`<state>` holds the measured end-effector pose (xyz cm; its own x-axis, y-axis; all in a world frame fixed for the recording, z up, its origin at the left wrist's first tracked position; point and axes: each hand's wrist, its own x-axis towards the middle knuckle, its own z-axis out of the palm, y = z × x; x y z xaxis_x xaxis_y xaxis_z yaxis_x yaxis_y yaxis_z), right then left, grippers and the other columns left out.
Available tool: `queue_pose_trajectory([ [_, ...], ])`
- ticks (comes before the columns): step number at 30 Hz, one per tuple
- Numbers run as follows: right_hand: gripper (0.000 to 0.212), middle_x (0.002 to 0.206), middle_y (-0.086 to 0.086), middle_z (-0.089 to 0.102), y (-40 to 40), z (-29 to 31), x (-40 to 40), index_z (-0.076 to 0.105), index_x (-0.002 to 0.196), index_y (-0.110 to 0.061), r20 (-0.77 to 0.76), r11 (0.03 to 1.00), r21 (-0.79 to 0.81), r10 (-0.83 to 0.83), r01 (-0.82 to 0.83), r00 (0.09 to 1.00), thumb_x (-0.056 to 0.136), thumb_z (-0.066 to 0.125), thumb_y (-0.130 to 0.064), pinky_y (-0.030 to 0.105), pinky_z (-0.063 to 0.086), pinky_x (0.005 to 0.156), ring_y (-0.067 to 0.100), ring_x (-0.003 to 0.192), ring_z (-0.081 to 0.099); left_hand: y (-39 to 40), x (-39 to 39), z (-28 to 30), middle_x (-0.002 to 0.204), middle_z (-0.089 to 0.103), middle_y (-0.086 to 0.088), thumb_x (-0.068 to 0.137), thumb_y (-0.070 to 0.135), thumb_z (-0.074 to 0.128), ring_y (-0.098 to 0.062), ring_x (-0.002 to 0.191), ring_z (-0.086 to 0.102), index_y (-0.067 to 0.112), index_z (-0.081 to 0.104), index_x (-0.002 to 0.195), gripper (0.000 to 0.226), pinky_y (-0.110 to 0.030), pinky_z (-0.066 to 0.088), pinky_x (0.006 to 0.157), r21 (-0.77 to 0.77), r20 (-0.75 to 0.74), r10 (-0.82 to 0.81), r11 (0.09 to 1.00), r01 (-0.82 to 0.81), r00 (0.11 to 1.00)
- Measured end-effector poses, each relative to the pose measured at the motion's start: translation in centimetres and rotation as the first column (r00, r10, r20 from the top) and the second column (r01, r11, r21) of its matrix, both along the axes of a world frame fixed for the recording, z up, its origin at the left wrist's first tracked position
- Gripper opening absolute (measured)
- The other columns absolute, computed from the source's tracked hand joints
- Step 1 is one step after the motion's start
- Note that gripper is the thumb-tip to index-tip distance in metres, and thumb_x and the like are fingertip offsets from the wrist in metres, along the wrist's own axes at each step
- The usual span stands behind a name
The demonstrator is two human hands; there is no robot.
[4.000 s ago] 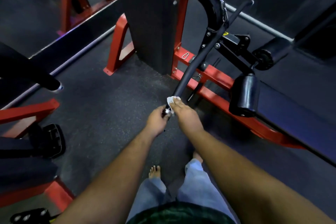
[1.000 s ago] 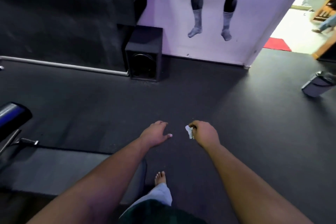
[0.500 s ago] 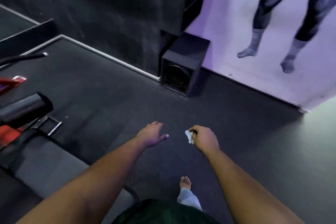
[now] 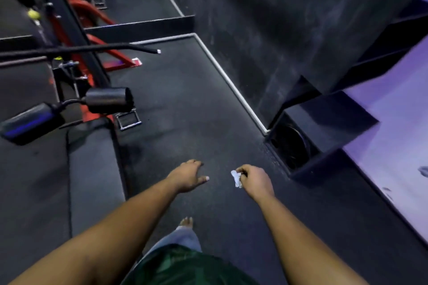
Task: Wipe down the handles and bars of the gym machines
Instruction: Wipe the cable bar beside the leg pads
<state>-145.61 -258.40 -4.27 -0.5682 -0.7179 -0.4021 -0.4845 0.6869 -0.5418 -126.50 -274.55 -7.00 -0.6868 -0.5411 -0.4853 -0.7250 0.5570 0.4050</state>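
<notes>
- One dark rubber floor (image 4: 185,111), filling most of the frame, edged by a pale strip along the dark wall at upper right.
- One purple-lit wall panel (image 4: 393,122) down the right edge.
- One red-and-black gym machine (image 4: 69,37) in the upper left, its frame blurred.
- One long black bar (image 4: 92,50) crossing the upper left, roughly level, silver-capped tip pointing right, well apart from both hands.
- Two black roller pads: one (image 4: 108,99) at left of centre, one (image 4: 27,122) at the left edge.
- One black speaker box (image 4: 324,132) on the floor at right of centre.
- Two bare forearms reaching up from the bottom edge.
- Left hand (image 4: 188,176) at lower centre, palm down, fingers loose and slightly spread, holding nothing.
- Right hand (image 4: 256,180) just right of it, fingers curled, pinching the cloth.
- One small white cloth (image 4: 236,178), crumpled, sticking out at the left of the right hand.
- One bare foot (image 4: 186,222) below the hands.
</notes>
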Motion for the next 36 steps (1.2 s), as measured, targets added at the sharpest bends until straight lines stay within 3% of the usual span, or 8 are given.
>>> queue_pose_trajectory([
  [5, 0.023, 0.093, -0.010, 0.075, -10.1, -1.4, -4.1, 0.073, 0.098, -0.038, -0.039, 0.988, 0.012, 0.154, -0.153, 0.987, 0.085, 0.054, -0.034, 0.031, 0.056, 0.076, 0.013, 0.088, 0.069, -6.7, -1.8, -1.8, 0.157, 0.043, -0.011, 0.097, 0.058, 0.059, -0.030, 0.142, 0.044, 0.014, 0.040, 0.155, 0.075, -0.036, 0.036, 0.116, 0.003, 0.002, 0.142, 0.990, -0.142, 0.990],
  [11, 0.025, 0.092, -0.012, 0.075, -24.3, -1.4, -7.8, 0.074, 0.100, -0.037, -0.071, 0.955, 0.055, 0.296, -0.293, 0.952, 0.088, 0.054, -0.027, 0.027, 0.052, 0.073, 0.011, 0.088, 0.068, -18.4, -4.1, -3.2, 0.155, 0.044, -0.012, 0.097, 0.060, 0.059, -0.031, 0.140, 0.046, 0.014, 0.041, 0.155, 0.076, -0.039, 0.040, 0.114, 0.069, 0.016, 0.295, 0.953, -0.295, 0.955],
  [17, 0.031, 0.103, -0.012, 0.075, -37.8, -1.1, -10.6, 0.074, 0.103, -0.041, -0.094, 0.936, 0.053, 0.350, -0.347, 0.932, 0.087, 0.054, -0.023, 0.028, 0.055, 0.078, 0.013, 0.092, 0.069, -29.7, -4.9, -2.5, 0.156, 0.044, -0.011, 0.096, 0.060, 0.059, -0.031, 0.140, 0.046, 0.014, 0.041, 0.154, 0.076, -0.041, 0.040, 0.115, 0.089, 0.016, 0.382, 0.920, -0.382, 0.924],
  [22, 0.030, 0.100, -0.012, 0.075, -48.3, -1.4, -12.0, 0.073, 0.102, -0.042, -0.079, 0.899, 0.049, 0.438, -0.435, 0.896, 0.086, 0.054, -0.024, 0.030, 0.057, 0.079, 0.012, 0.089, 0.070, -37.8, -5.6, -2.2, 0.157, 0.043, -0.010, 0.097, 0.060, 0.059, -0.030, 0.141, 0.045, 0.014, 0.040, 0.155, 0.077, -0.041, 0.039, 0.115, 0.077, 0.009, 0.465, 0.882, -0.464, 0.885],
  [29, 0.030, 0.102, -0.010, 0.076, -65.0, -3.8, -15.1, 0.075, 0.104, -0.036, -0.068, 0.817, 0.005, 0.576, -0.577, 0.815, 0.086, 0.057, -0.021, 0.030, 0.055, 0.078, 0.016, 0.094, 0.071, -50.4, -8.2, -3.5, 0.157, 0.042, -0.010, 0.097, 0.060, 0.058, -0.030, 0.142, 0.045, 0.015, 0.039, 0.155, 0.076, -0.040, 0.039, 0.115, 0.059, 0.013, 0.623, 0.780, -0.623, 0.782],
  [36, 0.027, 0.086, -0.015, 0.074, -83.0, -3.7, -17.9, 0.075, 0.099, -0.036, 0.015, 0.682, -0.045, 0.732, -0.730, 0.682, 0.090, 0.057, -0.018, 0.026, 0.053, 0.072, 0.007, 0.082, 0.068, -60.7, -12.0, -3.7, 0.158, 0.041, -0.011, 0.097, 0.061, 0.057, -0.030, 0.143, 0.044, 0.015, 0.039, 0.156, 0.077, -0.038, 0.037, 0.117, 0.083, 0.043, 0.803, 0.591, -0.803, 0.595],
])
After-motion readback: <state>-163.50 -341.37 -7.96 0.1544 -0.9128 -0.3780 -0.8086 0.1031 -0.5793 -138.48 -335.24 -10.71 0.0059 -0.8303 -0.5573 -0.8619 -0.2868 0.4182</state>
